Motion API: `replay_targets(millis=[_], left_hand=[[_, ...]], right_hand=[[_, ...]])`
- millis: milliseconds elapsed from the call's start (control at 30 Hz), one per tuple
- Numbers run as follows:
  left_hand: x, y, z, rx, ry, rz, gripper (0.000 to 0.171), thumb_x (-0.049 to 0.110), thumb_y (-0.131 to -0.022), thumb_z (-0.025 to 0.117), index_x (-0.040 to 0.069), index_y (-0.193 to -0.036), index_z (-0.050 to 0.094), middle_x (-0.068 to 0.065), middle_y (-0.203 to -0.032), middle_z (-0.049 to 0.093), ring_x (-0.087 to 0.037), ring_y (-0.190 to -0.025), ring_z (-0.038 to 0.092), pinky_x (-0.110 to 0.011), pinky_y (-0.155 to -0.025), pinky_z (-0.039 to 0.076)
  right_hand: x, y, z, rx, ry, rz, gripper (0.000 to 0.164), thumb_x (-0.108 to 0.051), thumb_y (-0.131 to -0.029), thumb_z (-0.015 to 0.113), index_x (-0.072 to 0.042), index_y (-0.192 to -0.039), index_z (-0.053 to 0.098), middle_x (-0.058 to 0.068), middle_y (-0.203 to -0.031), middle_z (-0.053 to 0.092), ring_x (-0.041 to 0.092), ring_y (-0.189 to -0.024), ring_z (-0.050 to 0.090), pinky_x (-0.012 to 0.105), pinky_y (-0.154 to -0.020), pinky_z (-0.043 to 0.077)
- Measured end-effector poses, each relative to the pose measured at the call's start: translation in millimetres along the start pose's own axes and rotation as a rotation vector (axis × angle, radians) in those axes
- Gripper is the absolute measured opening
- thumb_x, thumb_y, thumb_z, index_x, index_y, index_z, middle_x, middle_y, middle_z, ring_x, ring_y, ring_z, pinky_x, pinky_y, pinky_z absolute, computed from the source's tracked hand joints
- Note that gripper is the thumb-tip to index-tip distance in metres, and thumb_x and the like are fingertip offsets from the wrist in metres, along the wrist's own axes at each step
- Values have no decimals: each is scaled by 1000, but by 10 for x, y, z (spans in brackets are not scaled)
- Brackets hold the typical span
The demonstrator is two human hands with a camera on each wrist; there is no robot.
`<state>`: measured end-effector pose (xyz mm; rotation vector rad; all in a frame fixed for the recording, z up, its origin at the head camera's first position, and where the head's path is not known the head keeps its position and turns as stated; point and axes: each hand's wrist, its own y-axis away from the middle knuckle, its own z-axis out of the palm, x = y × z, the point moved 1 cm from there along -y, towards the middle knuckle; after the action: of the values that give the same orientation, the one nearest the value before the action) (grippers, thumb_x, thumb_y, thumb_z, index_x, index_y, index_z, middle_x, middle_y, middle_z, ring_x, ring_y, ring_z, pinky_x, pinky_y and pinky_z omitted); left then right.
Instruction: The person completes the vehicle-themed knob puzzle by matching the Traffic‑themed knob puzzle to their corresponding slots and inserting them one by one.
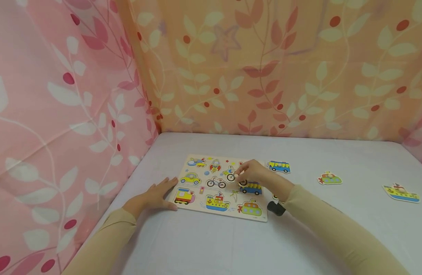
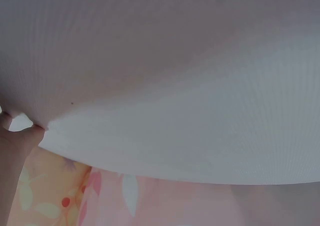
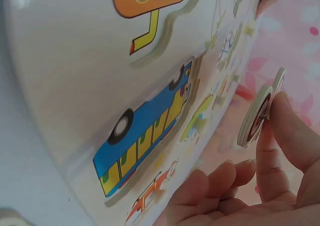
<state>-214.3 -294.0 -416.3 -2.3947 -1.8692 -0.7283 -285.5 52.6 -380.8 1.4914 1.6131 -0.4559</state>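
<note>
My right hand [image 1: 257, 172] pinches a bicycle puzzle piece [image 1: 232, 178] between thumb and fingertips, above a wooden peg-puzzle board [image 1: 198, 202]. In the right wrist view the piece [image 3: 257, 117] is seen nearly edge-on, apart from the board. A printed bicycle picture [image 1: 216, 183] lies on the board just left of the held piece. The blue bus picture [image 3: 145, 131] is under my right hand. With fingers spread, my left hand [image 1: 159, 194] rests at the board's left edge. Only its thumb and a fingertip show in the left wrist view, against the white cloth.
Loose pieces lie to the right: a blue bus [image 1: 279, 166] by the board, a submarine [image 1: 329, 178], and a ship [image 1: 400, 193] farthest out. A black object [image 1: 276, 208] shows below my right wrist. Patterned cloth walls [image 1: 204, 76] stand behind and beside the white table [image 1: 211, 244].
</note>
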Motion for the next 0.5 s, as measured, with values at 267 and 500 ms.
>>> replay_targets(millis=[267, 500], left_hand=[[-13, -9, 8, -4, -3, 5, 109, 53, -74, 78, 8, -155, 21, -14, -160, 20, -37, -147, 7, -63, -113, 4], [-23, -14, 19, -8, 4, -1, 108, 52, -75, 78, 8, -155, 21, -14, -160, 20, -36, -147, 7, -63, -113, 4]], right_hand=[[-61, -45, 118, -17, -14, -26, 15, -10, -77, 82, -7, -89, 73, 17, -132, 55, 26, -100, 53, 36, -82, 47], [-136, -75, 233, -46, -62, -9, 17, -5, -77, 82, -4, -91, 73, 17, -132, 54, 26, -96, 53, 30, -71, 45]])
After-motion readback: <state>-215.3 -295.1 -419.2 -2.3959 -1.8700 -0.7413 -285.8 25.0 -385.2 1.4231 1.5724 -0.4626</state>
